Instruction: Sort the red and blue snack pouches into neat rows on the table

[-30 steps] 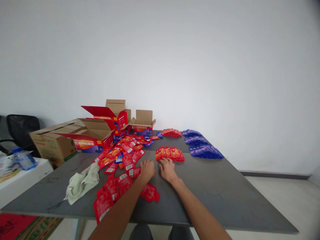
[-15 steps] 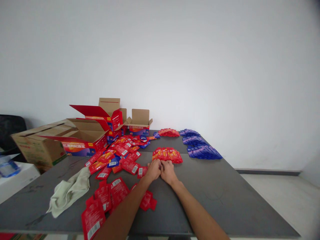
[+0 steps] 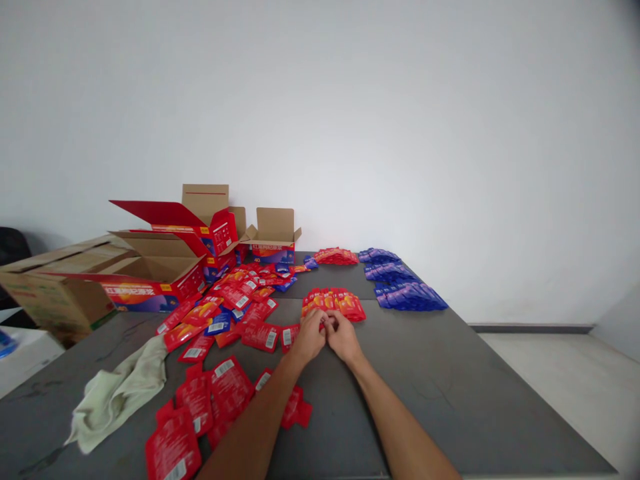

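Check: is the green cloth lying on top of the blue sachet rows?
No, the green cloth lies at the table's left edge, while the blue sachet rows sit far right.

Two bare hands are on the table, a left hand (image 3: 309, 337) and a right hand (image 3: 344, 338). There is one dark grey table (image 3: 450, 393). One pale green cloth (image 3: 115, 397) lies near the left. Three open red cardboard boxes (image 3: 150, 280) and one big brown cardboard box (image 3: 50, 287) stand far left. There are two neat rows of red packets (image 3: 333, 302), three rows of blue packets (image 3: 407, 295), and too many loose red packets (image 3: 225, 313) to count.
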`<move>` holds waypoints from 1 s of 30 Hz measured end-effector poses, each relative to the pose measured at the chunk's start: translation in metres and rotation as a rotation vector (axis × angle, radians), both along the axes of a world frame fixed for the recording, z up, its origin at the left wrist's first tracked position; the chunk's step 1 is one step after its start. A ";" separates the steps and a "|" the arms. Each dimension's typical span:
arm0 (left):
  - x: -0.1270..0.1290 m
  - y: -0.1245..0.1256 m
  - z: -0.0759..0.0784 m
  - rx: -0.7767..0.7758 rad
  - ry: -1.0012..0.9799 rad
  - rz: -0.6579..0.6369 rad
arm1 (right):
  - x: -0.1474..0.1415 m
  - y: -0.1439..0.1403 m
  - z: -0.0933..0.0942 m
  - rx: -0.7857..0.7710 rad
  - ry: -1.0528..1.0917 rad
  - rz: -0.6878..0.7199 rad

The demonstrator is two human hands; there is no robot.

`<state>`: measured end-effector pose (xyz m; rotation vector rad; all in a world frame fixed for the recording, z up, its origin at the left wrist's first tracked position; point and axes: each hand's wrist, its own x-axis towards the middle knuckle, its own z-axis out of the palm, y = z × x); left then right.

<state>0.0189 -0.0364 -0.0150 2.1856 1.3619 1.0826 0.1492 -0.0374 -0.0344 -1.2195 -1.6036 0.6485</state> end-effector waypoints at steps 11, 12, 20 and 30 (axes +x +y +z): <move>-0.013 -0.013 -0.003 -0.028 0.294 -0.025 | 0.012 0.004 0.001 0.029 0.011 -0.210; -0.014 -0.014 -0.003 -0.024 0.306 -0.032 | 0.013 0.004 0.002 0.028 0.018 -0.219; -0.015 -0.012 0.005 -0.103 0.077 -0.045 | 0.015 -0.003 0.014 0.039 0.190 -0.109; -0.019 -0.009 0.013 -0.135 -0.139 -0.025 | 0.012 -0.007 0.022 0.025 0.360 0.003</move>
